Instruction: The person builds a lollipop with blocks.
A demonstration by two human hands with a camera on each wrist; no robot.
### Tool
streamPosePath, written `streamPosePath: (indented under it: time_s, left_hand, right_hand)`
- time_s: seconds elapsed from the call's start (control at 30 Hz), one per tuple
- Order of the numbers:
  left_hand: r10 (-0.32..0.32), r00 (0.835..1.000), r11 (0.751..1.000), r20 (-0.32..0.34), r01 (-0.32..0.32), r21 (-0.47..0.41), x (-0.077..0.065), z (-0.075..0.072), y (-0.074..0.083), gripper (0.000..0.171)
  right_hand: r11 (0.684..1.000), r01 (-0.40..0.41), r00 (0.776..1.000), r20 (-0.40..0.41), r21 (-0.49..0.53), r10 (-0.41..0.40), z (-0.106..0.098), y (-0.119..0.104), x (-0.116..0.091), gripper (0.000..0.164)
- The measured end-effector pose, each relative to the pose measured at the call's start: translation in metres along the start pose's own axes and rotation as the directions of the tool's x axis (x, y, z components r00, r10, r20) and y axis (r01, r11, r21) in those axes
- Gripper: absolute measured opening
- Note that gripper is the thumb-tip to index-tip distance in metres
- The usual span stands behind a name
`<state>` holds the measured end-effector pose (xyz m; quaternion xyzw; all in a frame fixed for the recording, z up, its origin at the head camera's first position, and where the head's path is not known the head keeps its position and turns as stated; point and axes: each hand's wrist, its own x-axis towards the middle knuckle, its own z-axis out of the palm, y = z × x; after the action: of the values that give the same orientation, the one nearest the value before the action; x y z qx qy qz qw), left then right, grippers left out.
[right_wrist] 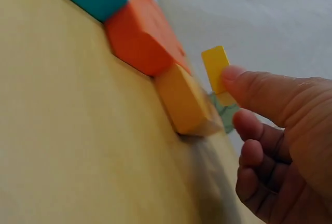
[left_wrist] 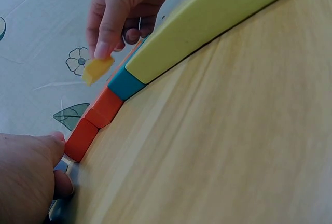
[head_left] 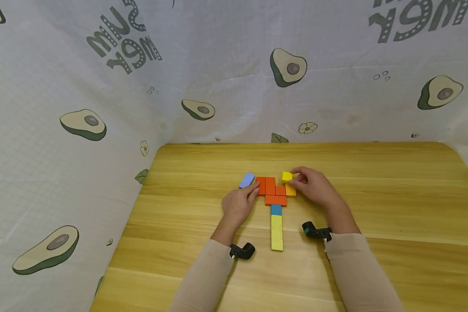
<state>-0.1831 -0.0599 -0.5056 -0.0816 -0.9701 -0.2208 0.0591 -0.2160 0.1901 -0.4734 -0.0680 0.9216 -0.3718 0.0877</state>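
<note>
Between thumb and fingertips, my right hand [head_left: 315,187] pinches a small yellow block [head_left: 286,176], held up over the far right end of a flat block arrangement. An orange-yellow block [head_left: 291,191] lies just below it, beside the red-orange blocks [head_left: 270,186]. My left hand [head_left: 237,206] reaches in from the left, its fingertips against the leftmost red-orange block [left_wrist: 82,140]. A light blue block [head_left: 247,179] sits tilted by those fingertips, partly hidden by the hand. Down the middle, a blue block [head_left: 276,209] joins the red-orange group to a long pale yellow-green block [head_left: 276,234].
The blocks lie on a wooden table [head_left: 374,208]. A white cloth [head_left: 234,52] printed with avocados hangs behind it and along the left side. Each wrist wears a black camera mount, the left one [head_left: 243,251] and the right one [head_left: 315,231] close above the tabletop.
</note>
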Motion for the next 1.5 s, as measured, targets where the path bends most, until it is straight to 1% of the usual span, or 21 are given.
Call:
streamPosePath:
  time_s: [0.13, 0.27, 0.53, 0.7, 0.87, 1.0, 1.07, 1.13, 1.23, 1.37, 1.5]
  left_hand:
    - [0.000, 1.000, 1.000, 0.003, 0.000, 0.010, 0.000, 0.000, 0.001, 0.034]
    - [0.002, 1.000, 1.000, 0.001, -0.002, 0.017, 0.000, 0.000, 0.001, 0.034]
    - [0.003, 1.000, 1.000, -0.003, -0.003, 0.013, 0.000, 0.001, 0.000, 0.033]
    - [0.000, 1.000, 1.000, -0.003, 0.000, 0.011, 0.000, 0.002, 0.000, 0.034]
    - [-0.007, 1.000, 1.000, 0.004, 0.007, 0.014, 0.000, 0.002, 0.000, 0.034]
    - [-0.006, 1.000, 1.000, 0.004, 0.006, 0.017, 0.000, 0.002, 0.000, 0.034]
    - [-0.004, 1.000, 1.000, 0.001, 0.004, 0.016, 0.000, 0.001, 0.000, 0.034]
    - [-0.001, 1.000, 1.000, -0.002, 0.001, 0.017, 0.000, 0.001, 0.000, 0.034]
    - [0.001, 1.000, 1.000, -0.006, -0.001, 0.020, 0.000, 0.001, 0.000, 0.034]
    - [0.000, 1.000, 1.000, -0.008, 0.000, 0.020, 0.000, 0.002, -0.001, 0.034]
    - [-0.005, 1.000, 1.000, -0.004, 0.005, 0.019, 0.001, 0.003, -0.001, 0.034]
  right_hand:
    - [0.998, 0.059, 0.998, -0.002, -0.027, -0.059, 0.010, -0.004, 0.003, 0.039]
    - [0.995, 0.083, 0.996, -0.016, -0.059, -0.084, 0.016, -0.004, 0.005, 0.040]
    - [0.993, 0.072, 0.997, -0.025, -0.097, -0.075, 0.021, -0.003, 0.006, 0.040]
    - [0.989, 0.060, 0.997, -0.049, -0.136, -0.067, 0.023, -0.004, 0.006, 0.038]
    - [0.986, 0.064, 0.995, -0.062, -0.152, -0.074, 0.025, -0.005, 0.005, 0.034]
    - [0.986, 0.068, 0.995, -0.057, -0.154, -0.077, 0.023, -0.006, 0.004, 0.034]
    - [0.988, 0.065, 0.996, -0.046, -0.139, -0.072, 0.020, -0.005, 0.005, 0.036]
    - [0.991, 0.052, 0.998, -0.038, -0.124, -0.057, 0.016, -0.003, 0.004, 0.039]
    - [0.995, 0.010, 1.000, -0.026, -0.096, -0.013, 0.008, 0.003, 0.003, 0.043]
    - [0.997, -0.026, 1.000, 0.014, -0.069, 0.027, -0.001, 0.011, 0.000, 0.047]
    - [0.999, -0.010, 0.999, 0.052, -0.045, 0.013, -0.003, 0.014, 0.000, 0.044]
